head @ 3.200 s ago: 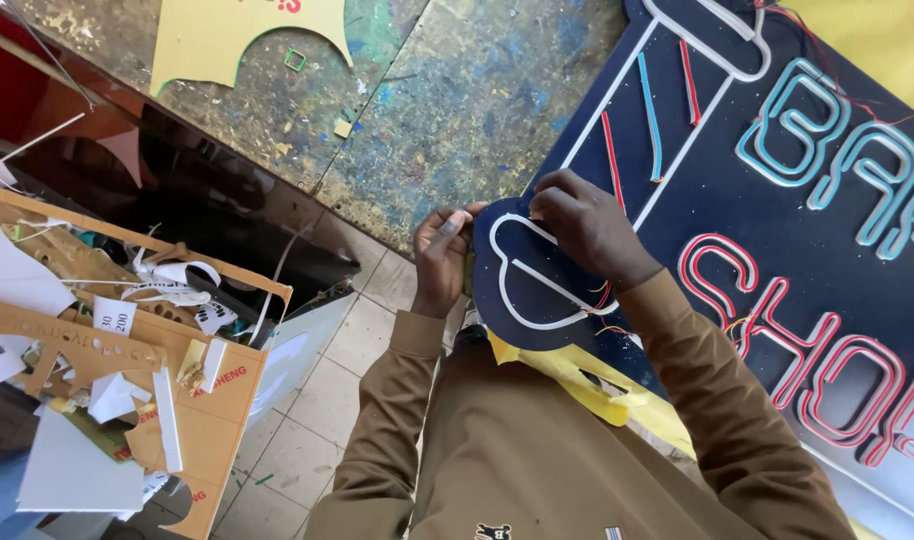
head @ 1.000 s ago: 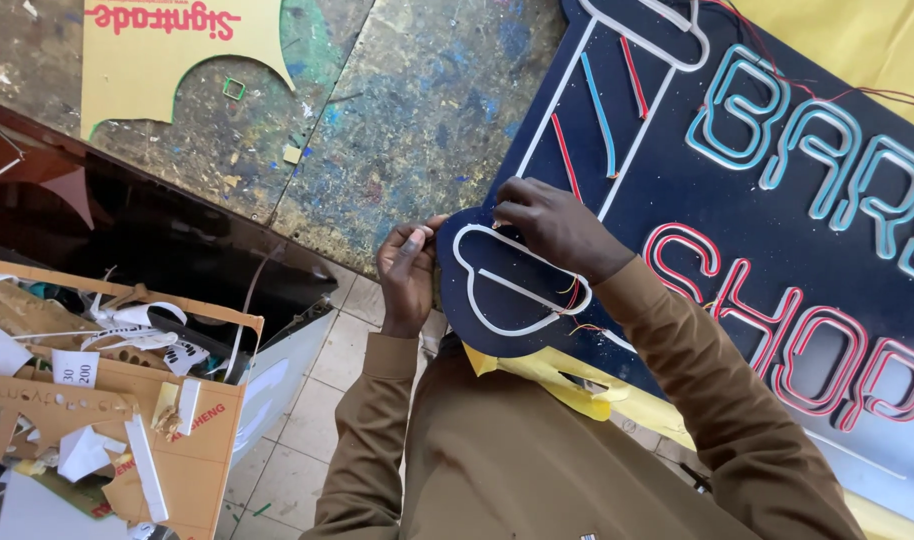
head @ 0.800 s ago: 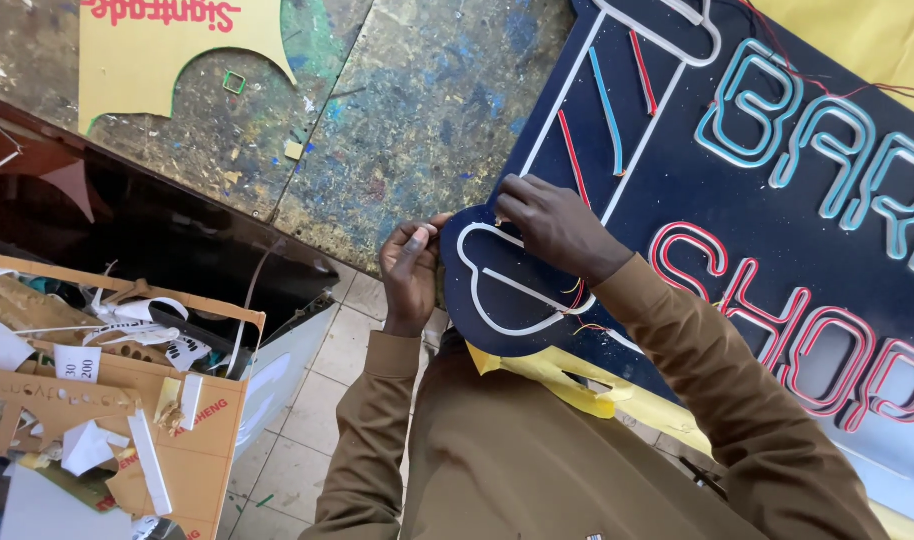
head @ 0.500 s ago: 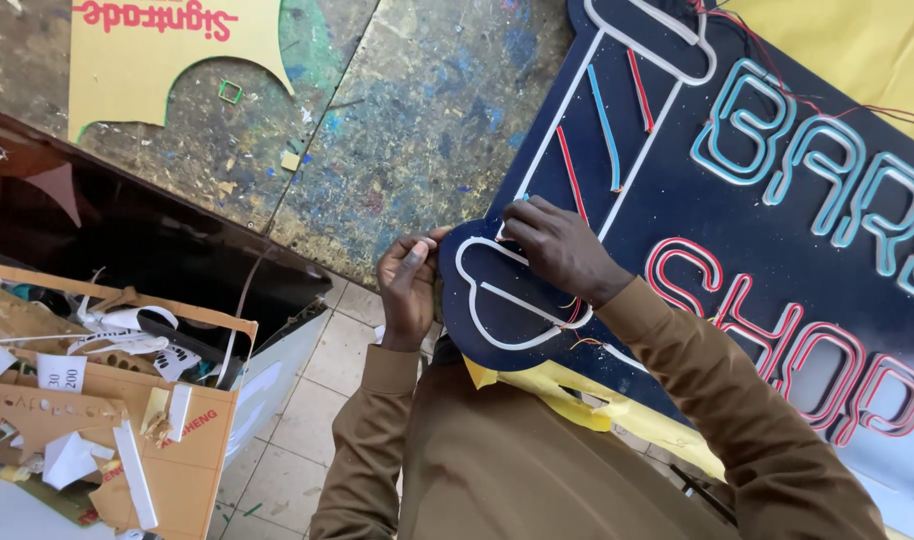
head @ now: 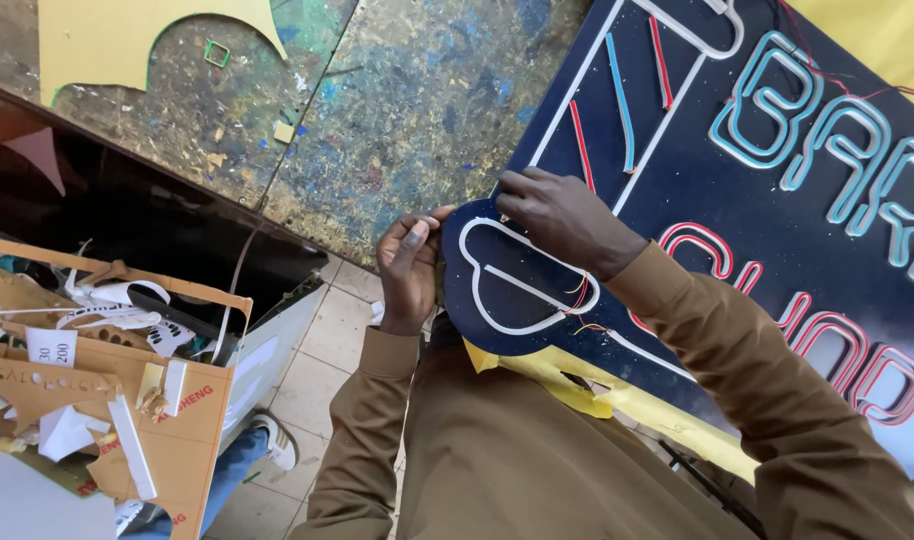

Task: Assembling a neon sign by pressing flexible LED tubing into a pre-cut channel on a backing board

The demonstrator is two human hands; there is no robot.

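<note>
1. Risk first: my right hand presses flat, fingers closed, on the dark sign board lying across the paint-spattered table; I judge a hard push could crack the white tubing.
2. My left hand pinches the board's rounded edge; a slip could shift it.
3. Count: two hands, one board, one cardboard box.

A paint-spattered table is seen under daylight. Pale floor tiles are laid below. A cardboard box of scraps is set at left.
</note>
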